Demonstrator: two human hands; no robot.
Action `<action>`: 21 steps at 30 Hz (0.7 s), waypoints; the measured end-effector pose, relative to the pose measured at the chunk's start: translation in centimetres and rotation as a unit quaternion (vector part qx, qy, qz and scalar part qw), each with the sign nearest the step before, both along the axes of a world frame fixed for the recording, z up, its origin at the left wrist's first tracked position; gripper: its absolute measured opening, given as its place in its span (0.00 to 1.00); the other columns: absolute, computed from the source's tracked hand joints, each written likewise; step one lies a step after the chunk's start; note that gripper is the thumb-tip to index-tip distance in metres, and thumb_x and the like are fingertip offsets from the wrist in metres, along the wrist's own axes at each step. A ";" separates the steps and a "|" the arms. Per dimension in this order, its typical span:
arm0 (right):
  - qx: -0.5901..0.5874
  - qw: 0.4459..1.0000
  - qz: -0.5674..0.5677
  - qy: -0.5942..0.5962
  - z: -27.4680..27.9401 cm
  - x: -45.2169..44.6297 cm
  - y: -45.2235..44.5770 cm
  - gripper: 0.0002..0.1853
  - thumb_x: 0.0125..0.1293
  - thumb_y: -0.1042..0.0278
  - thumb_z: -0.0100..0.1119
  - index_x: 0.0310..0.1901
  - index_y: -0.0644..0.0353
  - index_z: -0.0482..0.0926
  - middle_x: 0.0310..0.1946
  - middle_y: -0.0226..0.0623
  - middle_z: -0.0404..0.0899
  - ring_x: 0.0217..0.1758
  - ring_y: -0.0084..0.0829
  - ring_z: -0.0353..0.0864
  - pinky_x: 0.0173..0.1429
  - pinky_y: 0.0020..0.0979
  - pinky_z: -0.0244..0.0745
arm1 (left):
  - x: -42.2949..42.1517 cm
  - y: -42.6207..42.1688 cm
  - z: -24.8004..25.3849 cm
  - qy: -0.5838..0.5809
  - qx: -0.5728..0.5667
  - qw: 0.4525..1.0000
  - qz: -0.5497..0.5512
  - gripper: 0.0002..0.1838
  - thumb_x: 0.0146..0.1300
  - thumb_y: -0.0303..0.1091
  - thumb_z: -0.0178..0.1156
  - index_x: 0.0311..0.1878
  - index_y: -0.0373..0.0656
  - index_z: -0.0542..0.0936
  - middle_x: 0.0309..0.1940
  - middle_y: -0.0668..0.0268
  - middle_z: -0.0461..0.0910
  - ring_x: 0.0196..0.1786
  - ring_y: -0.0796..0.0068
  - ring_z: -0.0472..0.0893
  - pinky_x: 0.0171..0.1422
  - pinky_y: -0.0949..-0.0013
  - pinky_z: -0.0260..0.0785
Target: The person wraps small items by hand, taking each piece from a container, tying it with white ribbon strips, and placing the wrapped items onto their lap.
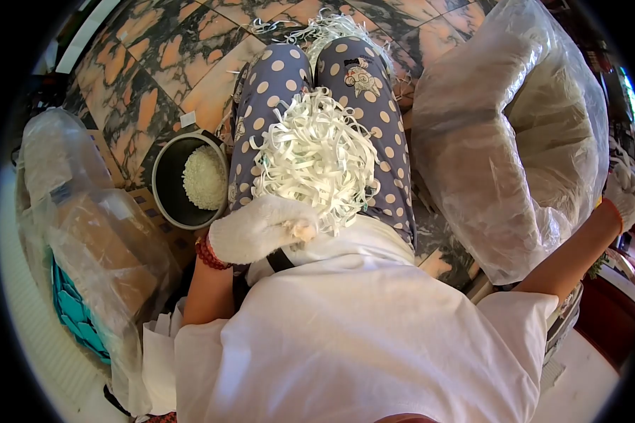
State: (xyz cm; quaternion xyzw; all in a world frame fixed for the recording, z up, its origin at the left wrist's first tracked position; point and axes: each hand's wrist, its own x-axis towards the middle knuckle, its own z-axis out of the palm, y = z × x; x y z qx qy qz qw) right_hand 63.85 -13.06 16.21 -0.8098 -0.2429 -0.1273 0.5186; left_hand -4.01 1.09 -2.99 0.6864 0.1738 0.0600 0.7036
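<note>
Head view, and here we are over the lap (395, 141), dotted trousers below a white shirt (353, 331), with the strips (317, 162) heaped right on top, pale, curly and tangled. In comes the left hand (264, 229), white-gloved, red beads (208, 254) at the wrist, right at the heap's near edge; its fingers are drawn in narrow, but whether they pinch a strip, I cannot tell. Out wide to the right of the lap, the right hand (624, 190), gloved too, sits near the edge of the view, too small and blurred to call wide, narrow or holding. Just left of the lap stands the pot (164, 204), white bits (204, 180) inside it. Further left, a clear bag (46, 158) with something brown (102, 240) showing through and teal pieces (77, 317) low down. Right of the lap, a big, crumpled plastic bag (466, 134) gapes open. Beyond the knees, more strips lie on the patterned floor (144, 63).
</note>
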 end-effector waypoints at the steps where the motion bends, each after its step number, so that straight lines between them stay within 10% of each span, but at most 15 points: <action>1: -0.181 0.970 -0.099 -0.126 0.2 -1.7 0.4 0.13 0.69 0.72 0.52 0.49 0.64 0.82 0.44 0.47 0.85 0.45 0.44 0.84 0.49 0.43 0.80 | -0.1 0.0 -0.4 0.006 -0.020 1.000 0.010 0.10 0.75 0.34 0.55 0.41 0.39 0.80 0.29 0.67 0.75 0.32 0.76 0.71 0.41 0.72 0.67; 4: -0.507 0.767 -0.155 -0.362 -0.1 -1.2 0.6 0.12 0.63 0.74 0.54 0.44 0.61 0.86 0.43 0.46 0.85 0.47 0.45 0.85 0.48 0.41 0.80 | -0.8 0.5 1.6 0.030 -0.123 0.988 0.091 0.12 0.76 0.37 0.54 0.40 0.41 0.79 0.30 0.71 0.76 0.31 0.81 0.72 0.38 0.75 0.66; 8: -0.650 0.691 0.066 -0.309 -9.0 -1.7 3.1 0.13 0.60 0.73 0.59 0.46 0.58 0.86 0.43 0.48 0.85 0.53 0.47 0.84 0.52 0.40 0.79 | -4.0 1.6 0.7 -0.070 -0.225 0.931 0.277 0.08 0.72 0.32 0.49 0.46 0.41 0.75 0.32 0.72 0.73 0.26 0.90 0.63 0.30 0.83 0.55; 10: -0.513 0.738 0.232 -0.371 -11.8 -4.3 2.5 0.10 0.63 0.73 0.59 0.44 0.61 0.85 0.43 0.48 0.86 0.49 0.44 0.85 0.52 0.39 0.78 | -5.3 2.2 -0.7 -0.112 -0.248 0.880 0.390 0.09 0.68 0.28 0.47 0.47 0.40 0.75 0.36 0.71 0.72 0.26 0.89 0.62 0.30 0.82 0.55; 17: -0.225 0.924 0.206 -0.231 -9.9 -26.3 6.2 0.10 0.63 0.78 0.66 0.45 0.60 0.87 0.43 0.36 0.88 0.46 0.28 0.86 0.54 0.26 0.78 | -12.7 4.6 -12.6 0.051 -0.173 0.779 0.601 0.12 0.75 0.35 0.56 0.55 0.39 0.77 0.40 0.72 0.74 0.32 0.83 0.70 0.35 0.76 0.64; 21: -0.229 0.874 0.426 -0.044 -11.8 -35.2 7.8 0.07 0.60 0.77 0.66 0.40 0.64 0.85 0.36 0.37 0.85 0.41 0.27 0.84 0.49 0.29 0.78 | -12.7 4.2 -15.6 0.349 -0.025 0.772 0.531 0.28 0.75 0.43 0.57 0.73 0.40 0.70 0.56 0.58 0.81 0.53 0.68 0.82 0.59 0.68 0.74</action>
